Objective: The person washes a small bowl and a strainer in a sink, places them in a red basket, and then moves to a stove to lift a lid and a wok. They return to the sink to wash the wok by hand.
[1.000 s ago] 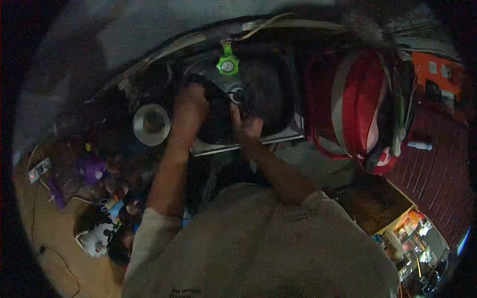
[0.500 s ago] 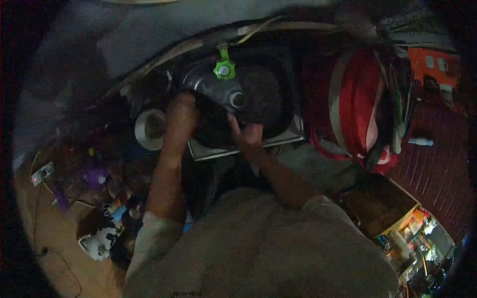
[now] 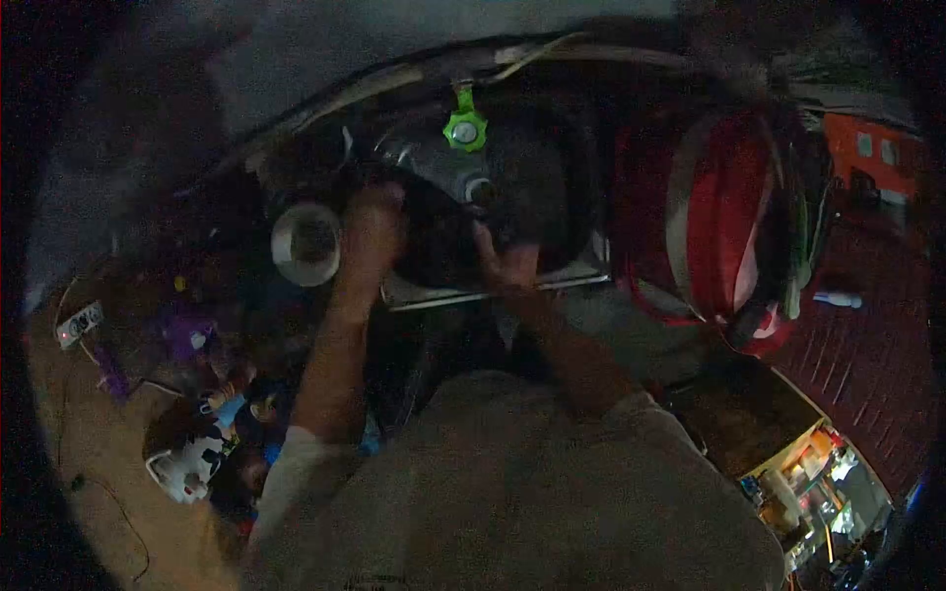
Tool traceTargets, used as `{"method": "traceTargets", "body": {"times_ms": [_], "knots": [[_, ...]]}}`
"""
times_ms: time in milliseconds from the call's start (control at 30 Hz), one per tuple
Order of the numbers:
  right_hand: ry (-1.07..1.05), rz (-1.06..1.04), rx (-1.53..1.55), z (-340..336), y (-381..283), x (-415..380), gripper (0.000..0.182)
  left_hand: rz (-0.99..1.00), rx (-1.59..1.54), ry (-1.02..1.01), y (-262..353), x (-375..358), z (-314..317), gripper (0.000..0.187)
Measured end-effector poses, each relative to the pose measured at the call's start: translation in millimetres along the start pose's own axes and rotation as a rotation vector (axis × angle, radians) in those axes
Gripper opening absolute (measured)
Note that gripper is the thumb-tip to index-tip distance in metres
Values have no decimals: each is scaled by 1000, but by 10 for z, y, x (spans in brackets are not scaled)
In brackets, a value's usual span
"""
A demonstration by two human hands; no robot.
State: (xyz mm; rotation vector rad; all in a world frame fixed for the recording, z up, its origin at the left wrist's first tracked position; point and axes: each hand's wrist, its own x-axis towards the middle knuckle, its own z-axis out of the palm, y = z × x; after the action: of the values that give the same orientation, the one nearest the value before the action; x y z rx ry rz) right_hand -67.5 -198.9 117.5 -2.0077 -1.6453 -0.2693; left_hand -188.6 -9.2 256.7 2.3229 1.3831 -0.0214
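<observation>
Both my hands are over a metal sink (image 3: 448, 298) under a green tap handle (image 3: 465, 130). My left hand (image 3: 376, 222) is closed like a fist at the sink's left side, against a dark item (image 3: 434, 222). That item stretches between my hands, and the dim light hides whether it is cloth or a vessel. My right hand (image 3: 509, 264) is at the near rim, closed around the item's right end with one digit pointing up. The round drain (image 3: 480, 191) shows beyond the item.
A white round container (image 3: 305, 246) stands left of the sink. To the right is a red and grey bag (image 3: 714, 217). A power strip (image 3: 79, 325) lies at far left, and a brown box (image 3: 744, 409) is at lower right. A pipe (image 3: 394, 77) runs along the wall.
The view has shifted slightly, so the sink and bag appear farther right. My hands stay over the sink with the dark item between them, and their grip looks much the same.
</observation>
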Motion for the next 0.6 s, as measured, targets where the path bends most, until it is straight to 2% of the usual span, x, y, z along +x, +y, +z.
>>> {"method": "traceTargets", "body": {"times_ms": [33,67,100,167,200,233,267,300,333,367,400,433,467,500,567,600], "knots": [[0,227,355,59,7,-20,34,-87,-80,-43,-52,-27,6,18],[-1,325,531,97,32,-6,36,-178,-157,-79,-105,-55,13,17],[15,427,705,72,34,80,38,64,41,3,-351,-70,140,18],[166,488,759,-184,-47,338,42,307,240,97,-391,-30,206,19],[212,517,776,-202,-60,335,44,325,170,229,-297,-117,232,19],[39,647,770,-70,-40,182,37,335,102,358,-258,-215,231,18],[-47,700,768,31,2,35,33,324,104,349,-260,-226,173,18],[-137,750,761,7,-6,31,31,180,185,96,-233,-117,80,19],[-15,408,442,-49,26,58,30,105,214,-17,-203,-66,55,20],[32,236,288,-44,76,71,30,33,251,-131,-173,-14,30,20],[103,76,120,-33,129,81,30,126,128,47,-147,-165,91,20],[106,12,54,22,166,-22,33,212,7,215,-160,-315,169,20],[105,-25,25,71,162,-129,35,202,7,200,-267,-307,255,20],[105,-61,-4,64,131,-171,37,54,-30,58,-410,-151,333,20],[196,-70,88,-81,128,99,31,-87,-78,-54,-376,-50,267,19],[229,-79,117,-143,147,236,30,68,-46,95,-210,-202,130,17]]}}
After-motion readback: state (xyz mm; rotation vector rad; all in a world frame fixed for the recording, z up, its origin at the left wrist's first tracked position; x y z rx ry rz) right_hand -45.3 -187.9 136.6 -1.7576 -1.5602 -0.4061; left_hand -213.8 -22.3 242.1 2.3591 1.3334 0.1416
